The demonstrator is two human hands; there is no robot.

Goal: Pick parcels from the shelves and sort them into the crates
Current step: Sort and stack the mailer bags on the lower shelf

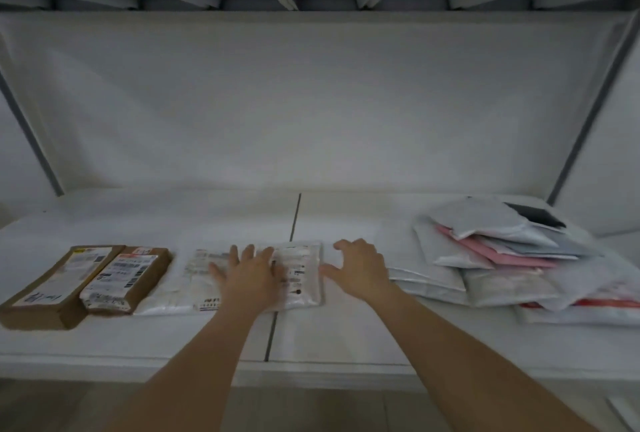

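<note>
Left hand (pixel 247 275) flat on white parcel (pixel 301 275), right hand (pixel 360 267) at its edge

We're looking at a matt white, smooth shelf board (pixel 346 338) carrying two brown cardboard boxes (pixel 52 289) with dull, papery faces and stuck-on white paper labels. Under our hands lie two flat white plastic mailer bags (pixel 304 275), slightly glossy and wrinkled, with printed labels. At the right we see a heap of soft grey, white and pink plastic mailers (pixel 502 258), smooth with a faint sheen.
</note>
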